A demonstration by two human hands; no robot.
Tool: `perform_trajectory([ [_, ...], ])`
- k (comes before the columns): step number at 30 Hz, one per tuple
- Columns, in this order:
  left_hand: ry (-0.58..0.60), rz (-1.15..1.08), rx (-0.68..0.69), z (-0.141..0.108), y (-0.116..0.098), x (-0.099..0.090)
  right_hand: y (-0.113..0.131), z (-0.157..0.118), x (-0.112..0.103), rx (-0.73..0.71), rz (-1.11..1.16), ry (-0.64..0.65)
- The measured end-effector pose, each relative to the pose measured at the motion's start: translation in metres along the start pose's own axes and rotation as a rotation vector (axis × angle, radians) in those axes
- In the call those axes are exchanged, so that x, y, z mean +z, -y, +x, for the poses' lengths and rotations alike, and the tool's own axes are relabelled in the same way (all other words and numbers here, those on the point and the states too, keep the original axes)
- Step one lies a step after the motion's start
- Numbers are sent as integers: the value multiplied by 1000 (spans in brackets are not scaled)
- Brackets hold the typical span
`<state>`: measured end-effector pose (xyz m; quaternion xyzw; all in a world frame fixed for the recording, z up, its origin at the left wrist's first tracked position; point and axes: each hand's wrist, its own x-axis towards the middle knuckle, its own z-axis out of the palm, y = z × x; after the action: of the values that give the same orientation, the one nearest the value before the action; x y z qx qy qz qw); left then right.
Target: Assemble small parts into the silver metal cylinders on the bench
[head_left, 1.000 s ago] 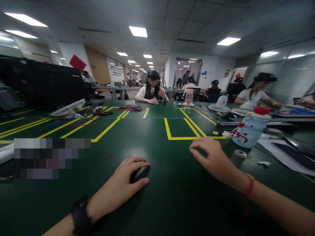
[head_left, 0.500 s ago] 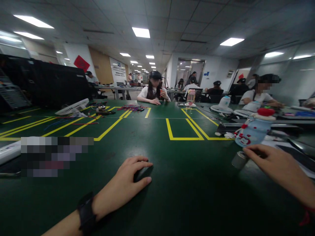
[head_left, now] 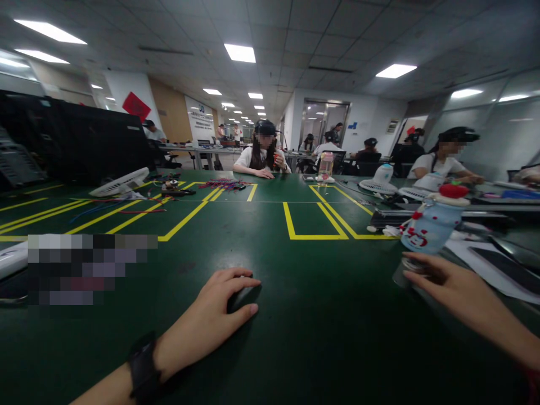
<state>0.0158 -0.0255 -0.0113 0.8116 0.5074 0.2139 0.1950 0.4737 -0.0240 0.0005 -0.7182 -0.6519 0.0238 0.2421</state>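
Observation:
My left hand (head_left: 223, 304) rests on the green table (head_left: 295, 315) near the middle, fingers apart and curved, with a black band on its wrist. Under its palm there is only shadow, and I see nothing held. At the right, my right hand (head_left: 447, 281) has thumb and fingers around the top of a small grey cylinder (head_left: 400, 274), which stands on the table. Just behind that hand is a light blue bottle (head_left: 432, 228) with a red top.
Further back lie a bundle of wires (head_left: 228, 184), a white fan (head_left: 120, 183) and yellow tape outlines (head_left: 318, 237). A dark phone (head_left: 506, 267) lies on paper at the right. Across the table sits a person (head_left: 264, 152); another person (head_left: 447, 160) sits at the right.
My right hand has moved slightly left and opened its grasp wider over the top of the grey cylinder. My left hand keeps its pose. The view has shifted a little.

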Motion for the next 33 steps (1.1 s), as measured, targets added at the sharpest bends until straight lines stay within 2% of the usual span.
perform_trajectory([
  [3,5,-2,-5,1,0,0,51,-3,11,-137,72,-27],
  [8,7,-4,-2,0,4,1,157,-6,49,-449,322,94],
  [11,3,-1,9,-1,5,0,192,-7,70,-551,391,140],
  [14,-18,2,11,4,-3,-3,199,-10,83,-557,437,160],
  [17,-92,-10,18,22,-22,-4,193,-12,92,-484,509,160],
  [21,-196,-41,117,52,-53,3,187,-12,100,-433,608,188],
  [24,-254,-86,168,66,-64,5,188,-12,100,-431,638,196],
  [26,-292,-129,163,67,-62,3,189,-13,98,-435,637,194],
  [28,-282,-124,133,63,-54,0,190,-14,96,-437,622,184],
  [33,-99,25,69,50,-29,8,189,-14,96,-460,573,154],
])
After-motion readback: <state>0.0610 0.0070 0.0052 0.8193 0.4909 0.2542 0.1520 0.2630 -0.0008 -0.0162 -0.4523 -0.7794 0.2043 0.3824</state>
